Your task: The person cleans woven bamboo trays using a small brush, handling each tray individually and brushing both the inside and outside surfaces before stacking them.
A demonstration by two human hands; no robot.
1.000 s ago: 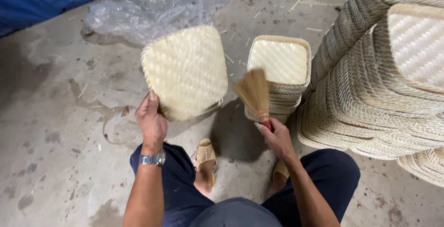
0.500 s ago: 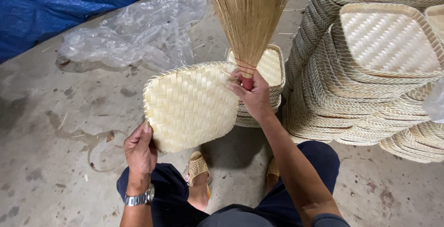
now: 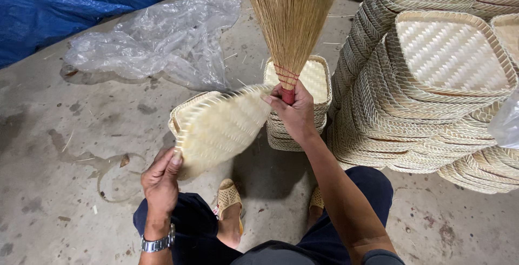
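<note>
Far left: blue tarp (image 3: 81, 0) on the concrete floor (image 3: 48, 151), clear plastic sheet (image 3: 157, 41) crumpled just right of it. Near left: left hand (image 3: 161, 176), wristwatch (image 3: 158, 242) on the wrist, fingers clamped on the near-left corner of a woven tray (image 3: 221, 127). Tray is off the floor, tilted, blurred, spanning between the two hands at centre; its far-right edge reaches the right hand. Below it, near centre: a foot in a tan sandal (image 3: 230, 200), dark trousers on both knees. Centre: right hand (image 3: 294, 113), fingers closed tight around the red handle of a straw brush (image 3: 292, 16); bristles point up and away, fanned out toward the far edge of the view. Thumb side of this hand touches the tray rim, cannot tell if it also grips it. Just behind the right hand: a short stack of small trays (image 3: 319, 81) on the floor. Right: big leaning stacks of trays (image 3: 432, 92), nested, filling the right side from near to far. Far right edge: a bit of clear plastic bag (image 3: 508, 124) resting against the stacks.
</note>
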